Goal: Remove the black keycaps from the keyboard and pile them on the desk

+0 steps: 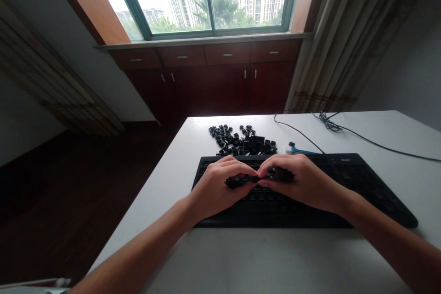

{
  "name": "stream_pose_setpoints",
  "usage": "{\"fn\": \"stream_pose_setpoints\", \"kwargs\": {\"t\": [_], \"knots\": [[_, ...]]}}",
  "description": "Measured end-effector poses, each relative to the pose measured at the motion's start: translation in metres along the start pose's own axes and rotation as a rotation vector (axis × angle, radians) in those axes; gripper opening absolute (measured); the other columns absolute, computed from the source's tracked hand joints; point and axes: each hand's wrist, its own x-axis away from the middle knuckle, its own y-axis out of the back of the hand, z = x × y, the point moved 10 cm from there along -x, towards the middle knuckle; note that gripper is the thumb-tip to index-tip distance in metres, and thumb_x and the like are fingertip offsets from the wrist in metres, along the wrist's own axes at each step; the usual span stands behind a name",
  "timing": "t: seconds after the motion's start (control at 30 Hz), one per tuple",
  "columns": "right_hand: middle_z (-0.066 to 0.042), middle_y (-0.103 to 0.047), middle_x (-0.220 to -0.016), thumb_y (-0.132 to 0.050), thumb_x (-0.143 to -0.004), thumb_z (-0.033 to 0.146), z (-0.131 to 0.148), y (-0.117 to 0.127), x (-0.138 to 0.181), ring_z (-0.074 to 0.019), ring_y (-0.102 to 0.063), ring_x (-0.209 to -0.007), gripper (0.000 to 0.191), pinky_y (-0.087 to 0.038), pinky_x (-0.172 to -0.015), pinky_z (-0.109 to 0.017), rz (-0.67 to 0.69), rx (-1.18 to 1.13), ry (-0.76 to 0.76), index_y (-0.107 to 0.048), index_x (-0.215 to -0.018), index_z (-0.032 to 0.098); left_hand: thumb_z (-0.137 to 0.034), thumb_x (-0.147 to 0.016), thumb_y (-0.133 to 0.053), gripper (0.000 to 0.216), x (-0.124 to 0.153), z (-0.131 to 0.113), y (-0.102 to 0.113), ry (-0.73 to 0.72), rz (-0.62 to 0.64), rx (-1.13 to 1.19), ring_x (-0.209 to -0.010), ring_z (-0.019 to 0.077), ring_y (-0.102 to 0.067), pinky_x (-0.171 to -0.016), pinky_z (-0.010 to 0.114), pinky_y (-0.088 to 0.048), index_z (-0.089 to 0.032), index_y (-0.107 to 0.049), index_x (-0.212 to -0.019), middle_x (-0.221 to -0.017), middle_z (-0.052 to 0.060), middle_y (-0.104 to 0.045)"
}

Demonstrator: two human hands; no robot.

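A black keyboard [365, 188] lies on the white table [262, 262] in front of me. Both hands meet over its left-middle part. My left hand [217, 188] is curled, fingertips pinching a long black key, apparently a spacebar [241, 180], held just above the key bed. My right hand [303, 181] grips the same long key from the right end, thumb and fingers pressed on it. Behind the keyboard lies a heap of loose black keycaps [243, 142]. A small blue tool [299, 149] rests to the right of that heap.
A black cable [361, 137] runs from the keyboard across the table's far right. Beyond the table stand dark wooden cabinets [213, 78] under a window, with curtains [347, 41] at the right. Dark floor drops off left of the table edge.
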Motion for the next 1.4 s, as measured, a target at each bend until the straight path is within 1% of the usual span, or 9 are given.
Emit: {"fn": "stream_pose_setpoints", "kwargs": {"t": [0.1,0.23,0.4,0.5,0.6,0.8,1.03,1.17,1.4], "knots": [[-0.002,-0.075,-0.106,-0.071,-0.091,0.033,0.001,-0.001,0.0,-0.0189,-0.07,-0.095,0.015,-0.054,-0.088,-0.03,0.006,0.026,0.024,-0.072,-0.103,0.025,-0.02,-0.086,-0.074,0.017,0.0,0.002,0.0,0.015,0.004,-0.001,-0.082,0.0137,-0.064,-0.073,0.024,-0.054,-0.025,-0.075,-0.102,-0.09,0.0,-0.074],[-0.003,-0.074,-0.106,-0.069,-0.092,0.031,0.005,-0.004,0.002,-0.0187,-0.07,-0.093,0.014,-0.054,-0.086,-0.03,0.054,0.063,0.044,-0.071,-0.104,0.024,-0.022,-0.083,-0.078,0.013,0.001,0.009,0.0,0.095,0.021,0.015,-0.074,0.0113,-0.062,-0.068,0.022,-0.051,-0.024,-0.075,-0.095,-0.086,-0.001,-0.071],[-0.001,-0.074,-0.103,-0.069,-0.092,0.028,0.01,-0.011,0.006,-0.0151,-0.069,-0.086,0.011,-0.052,-0.079,-0.025,0.159,0.109,0.056,-0.07,-0.101,0.023,-0.02,-0.085,-0.074,0.023,0.0,0.002,-0.007,0.036,0.175,0.043,-0.093,0.0153,-0.062,-0.085,0.027,-0.052,-0.024,-0.07,-0.107,-0.104,0.0,-0.072],[0.002,-0.073,-0.101,-0.07,-0.089,0.022,0.011,-0.019,0.01,-0.0138,-0.068,-0.084,0.01,-0.05,-0.076,-0.024,0.236,0.164,0.073,-0.07,-0.099,0.024,-0.013,-0.088,-0.063,0.024,0.0,0.005,-0.005,0.04,0.181,0.04,-0.095,0.0155,-0.061,-0.086,0.028,-0.051,-0.022,-0.068,-0.11,-0.107,0.002,-0.07],[0.003,-0.073,-0.102,-0.069,-0.087,0.017,0.013,-0.024,0.012,-0.014,-0.069,-0.086,0.014,-0.05,-0.078,-0.024,0.272,0.206,0.102,-0.07,-0.1,0.024,-0.013,-0.089,-0.06,0.022,0.001,0.009,-0.004,0.064,0.163,0.025,-0.095,0.0157,-0.061,-0.084,0.027,-0.051,-0.022,-0.068,-0.107,-0.105,0.003,-0.069],[0.003,-0.073,-0.104,-0.069,-0.084,0.009,0.016,-0.026,0.013,-0.0132,-0.069,-0.088,0.02,-0.05,-0.079,-0.023,0.272,0.21,0.16,-0.069,-0.098,0.023,-0.013,-0.091,-0.059,0.018,0.0,0.005,-0.006,0.027,0.157,0.028,-0.097,0.0163,-0.063,-0.091,0.029,-0.05,-0.021,-0.07,-0.104,-0.105,0.003,-0.07],[0.003,-0.074,-0.108,-0.071,-0.085,0.011,0.017,-0.024,0.016,-0.0126,-0.071,-0.091,0.023,-0.05,-0.082,-0.023,0.235,0.232,0.235,-0.07,-0.104,0.024,-0.014,-0.091,-0.059,0.017,0.001,0.004,-0.006,0.012,0.153,0.04,-0.096,0.0164,-0.063,-0.089,0.028,-0.05,-0.02,-0.07,-0.102,-0.103,0.004,-0.07],[0.004,-0.074,-0.105,-0.071,-0.085,0.01,0.019,-0.025,0.016,-0.0112,-0.071,-0.088,0.02,-0.05,-0.08,-0.022,0.253,0.218,0.237,-0.07,-0.1,0.024,-0.014,-0.091,-0.059,0.017,0.0,0.003,-0.006,0.002,0.152,0.036,-0.096,0.0163,-0.063,-0.09,0.029,-0.05,-0.019,-0.07,-0.103,-0.102,0.004,-0.071],[0.001,-0.074,-0.105,-0.067,-0.09,0.016,0.022,-0.027,0.017,-0.0133,-0.07,-0.083,0.008,-0.05,-0.076,-0.025,0.246,0.277,0.286,-0.07,-0.094,0.023,-0.013,-0.091,-0.058,0.017,0.0,0.004,-0.007,0.001,0.155,0.036,-0.096,0.0165,-0.063,-0.089,0.029,-0.05,-0.019,-0.069,-0.102,-0.102,0.004,-0.07]]}}
